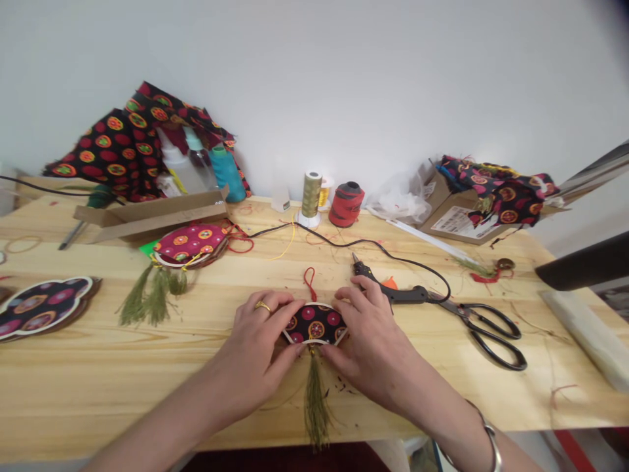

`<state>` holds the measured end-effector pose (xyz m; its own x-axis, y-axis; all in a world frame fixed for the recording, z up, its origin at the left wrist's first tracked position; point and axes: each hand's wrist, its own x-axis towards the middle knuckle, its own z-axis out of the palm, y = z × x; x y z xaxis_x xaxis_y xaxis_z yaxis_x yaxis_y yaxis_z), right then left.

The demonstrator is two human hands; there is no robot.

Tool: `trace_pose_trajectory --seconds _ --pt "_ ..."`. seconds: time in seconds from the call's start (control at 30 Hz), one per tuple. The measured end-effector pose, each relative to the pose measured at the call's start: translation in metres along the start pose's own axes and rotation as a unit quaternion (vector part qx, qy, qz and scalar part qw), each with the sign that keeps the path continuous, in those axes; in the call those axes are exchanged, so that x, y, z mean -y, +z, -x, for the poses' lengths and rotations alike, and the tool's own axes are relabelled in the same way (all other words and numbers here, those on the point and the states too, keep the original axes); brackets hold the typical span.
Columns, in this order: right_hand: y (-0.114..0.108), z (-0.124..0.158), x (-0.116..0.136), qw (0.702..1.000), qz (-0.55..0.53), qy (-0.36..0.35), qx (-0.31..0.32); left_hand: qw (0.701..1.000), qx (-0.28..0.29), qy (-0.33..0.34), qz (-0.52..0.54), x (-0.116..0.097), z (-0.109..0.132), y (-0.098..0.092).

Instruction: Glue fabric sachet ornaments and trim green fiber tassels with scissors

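Observation:
Between my two hands lies a small fabric ornament (316, 321), black with magenta and orange round motifs and a white edge. A red cord loop (309, 284) sticks out at its top, and an olive-green tassel (316, 406) hangs from its lower edge over the wooden table. My left hand (260, 337) pinches the ornament's left end, thumb below and fingers above. On the right end, my right hand (368, 334) grips it the same way. Just beyond the right hand's fingers is a black glue gun (403, 294) with a cord.
Black-handled scissors (484, 324) lie right of the glue gun. A tasselled magenta ornament (189, 244) and black fabric pieces (46, 305) are at left. Thread spools (346, 204), a box with fabric scraps (459, 213) and an open carton (157, 219) stand along the back.

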<state>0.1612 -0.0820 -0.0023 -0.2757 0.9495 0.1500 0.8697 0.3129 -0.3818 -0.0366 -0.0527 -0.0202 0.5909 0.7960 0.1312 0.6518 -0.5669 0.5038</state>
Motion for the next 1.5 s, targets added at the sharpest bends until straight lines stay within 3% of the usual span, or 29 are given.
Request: trace_pose_trajectory --seconds 0.53,0.63,0.7,0.77,0.8,0.93,1.0,1.07,1.33,1.5 --pt "-0.007 -0.009 -0.005 0.999 -0.007 -0.047 0.007 1.000 0.006 -0.016 0.027 -0.004 0.001 -0.001" --pt "-0.019 -0.006 -0.005 0.998 -0.005 -0.058 0.023 0.995 -0.002 -0.050 0.082 -0.005 0.000 -0.006" --pt "-0.029 -0.004 -0.004 0.996 0.000 -0.079 0.036 0.982 -0.023 -0.109 0.151 -0.006 -0.002 -0.012" --pt "-0.038 -0.003 -0.002 0.993 0.012 -0.106 0.043 0.952 -0.002 -0.180 0.247 -0.005 -0.007 -0.020" --pt "-0.042 -0.002 0.000 0.992 0.020 -0.118 0.046 0.930 0.034 -0.208 0.302 -0.005 -0.009 -0.024" --pt "-0.055 -0.005 0.007 0.984 0.054 -0.158 0.066 0.811 0.177 -0.249 0.499 -0.007 -0.016 -0.030" --pt "-0.059 -0.006 0.010 0.978 0.070 -0.178 0.079 0.754 0.194 -0.264 0.570 -0.009 -0.018 -0.026" --pt "-0.061 -0.007 0.012 0.973 0.084 -0.193 0.091 0.715 0.197 -0.277 0.611 -0.011 -0.020 -0.021" --pt "-0.063 -0.006 0.012 0.967 0.096 -0.204 0.117 0.611 0.224 -0.302 0.696 -0.014 -0.022 -0.009" --pt "-0.061 -0.004 0.012 0.969 0.092 -0.207 0.098 0.594 0.218 -0.323 0.704 -0.017 -0.018 -0.006"
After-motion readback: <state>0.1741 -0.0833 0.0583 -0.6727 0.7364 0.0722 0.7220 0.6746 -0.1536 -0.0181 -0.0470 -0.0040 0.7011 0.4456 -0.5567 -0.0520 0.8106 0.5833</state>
